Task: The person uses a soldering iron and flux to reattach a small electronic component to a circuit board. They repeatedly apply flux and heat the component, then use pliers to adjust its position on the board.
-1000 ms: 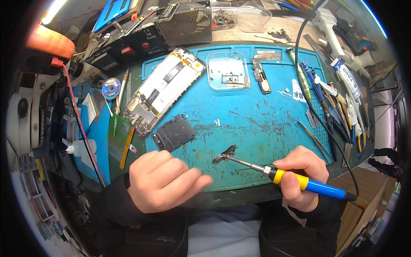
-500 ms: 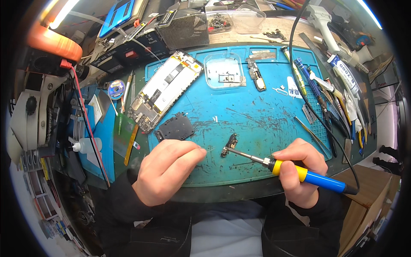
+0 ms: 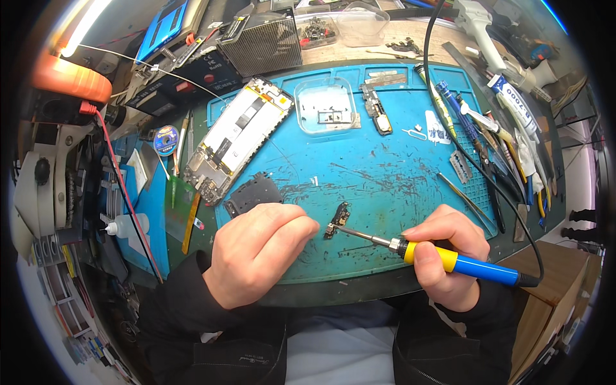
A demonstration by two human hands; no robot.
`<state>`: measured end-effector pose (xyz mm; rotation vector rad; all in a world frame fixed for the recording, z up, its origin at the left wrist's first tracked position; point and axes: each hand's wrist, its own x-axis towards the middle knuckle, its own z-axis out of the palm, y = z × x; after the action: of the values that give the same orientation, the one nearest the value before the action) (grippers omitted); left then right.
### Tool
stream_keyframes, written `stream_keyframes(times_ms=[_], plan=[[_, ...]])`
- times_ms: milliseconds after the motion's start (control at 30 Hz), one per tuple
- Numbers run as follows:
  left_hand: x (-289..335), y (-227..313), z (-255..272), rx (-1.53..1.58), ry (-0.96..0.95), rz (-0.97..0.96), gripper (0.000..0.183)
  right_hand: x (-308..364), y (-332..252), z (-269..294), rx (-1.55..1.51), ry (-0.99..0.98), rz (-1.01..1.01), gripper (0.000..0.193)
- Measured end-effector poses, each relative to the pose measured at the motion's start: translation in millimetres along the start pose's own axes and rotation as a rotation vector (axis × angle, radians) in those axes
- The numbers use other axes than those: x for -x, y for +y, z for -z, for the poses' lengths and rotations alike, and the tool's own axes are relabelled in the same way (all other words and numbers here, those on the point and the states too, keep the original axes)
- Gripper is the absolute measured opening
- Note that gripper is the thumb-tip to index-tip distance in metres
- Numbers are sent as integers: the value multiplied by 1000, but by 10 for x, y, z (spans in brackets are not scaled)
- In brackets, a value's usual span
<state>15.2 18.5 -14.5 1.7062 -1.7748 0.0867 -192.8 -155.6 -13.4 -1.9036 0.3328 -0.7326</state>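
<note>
My right hand (image 3: pixel 447 256) grips a soldering iron (image 3: pixel 459 263) with a yellow and blue handle. Its metal tip touches the left edge of a small dark circuit board (image 3: pixel 337 220) lying on the blue-green mat (image 3: pixel 378 173). To the left, my left hand (image 3: pixel 260 253) is closed in a pinch, its fingertips just beside that board. A thin wire seems to be in the pinch, mostly hidden by the fingers. Behind this hand lies a flat black plate (image 3: pixel 253 192), partly covered. An opened phone (image 3: pixel 240 138) with its inside showing rests farther back.
A clear plastic box (image 3: pixel 325 106) with small parts stands at the back, beside another small board (image 3: pixel 376 109). Tweezers (image 3: pixel 466 200), screwdrivers and pliers crowd the right. The iron's black cable (image 3: pixel 491 186) loops there. On the left are a wire spool (image 3: pixel 165 140) and a bottle (image 3: pixel 128 224).
The view has shifted slightly. My left hand has come closer to the small board, while the iron's tip remains at the board's edge.
</note>
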Motion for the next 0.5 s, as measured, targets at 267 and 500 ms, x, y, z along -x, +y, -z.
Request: stream_keyframes(times_ms=[267, 500], plan=[[0, -16, 9, -15, -25, -16, 24, -12, 7, 0, 16, -4, 17, 13], [-27, 29, 31, 17, -46, 24, 26, -7, 8, 5, 13, -8, 11, 14]])
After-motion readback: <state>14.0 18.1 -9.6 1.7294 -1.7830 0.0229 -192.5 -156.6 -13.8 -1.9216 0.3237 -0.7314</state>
